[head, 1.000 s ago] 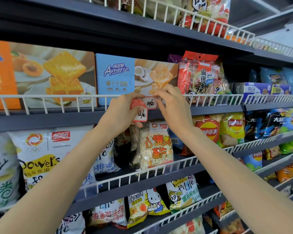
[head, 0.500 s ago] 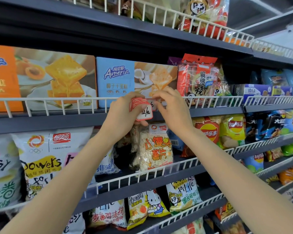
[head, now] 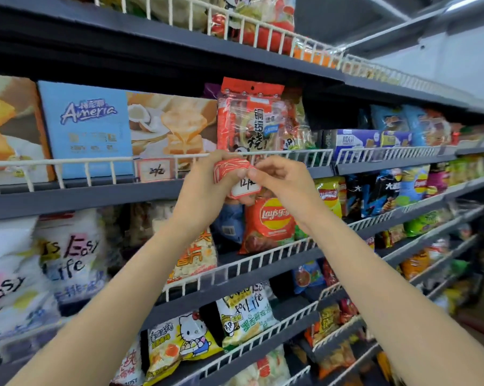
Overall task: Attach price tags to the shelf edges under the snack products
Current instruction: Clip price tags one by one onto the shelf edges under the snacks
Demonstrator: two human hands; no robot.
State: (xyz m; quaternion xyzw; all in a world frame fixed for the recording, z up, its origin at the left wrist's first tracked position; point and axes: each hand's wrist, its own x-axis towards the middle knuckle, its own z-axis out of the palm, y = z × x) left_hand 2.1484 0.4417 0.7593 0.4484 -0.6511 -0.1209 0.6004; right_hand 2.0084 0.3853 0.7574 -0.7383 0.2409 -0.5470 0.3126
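I am gripping a small stack of red-bordered price tags (head: 229,169) in my left hand (head: 207,188), fingers curled round it, at the middle of the frame. My right hand (head: 280,181) is pinching the white tag (head: 245,188) hanging at the stack's lower edge. Both hands are covering part of the white wire rail (head: 96,162) and the grey shelf edge (head: 82,195). One tag (head: 155,170) is sitting on the rail left of my hands, under the blue box (head: 86,129). A red chip bag (head: 268,218) is showing just below my hands.
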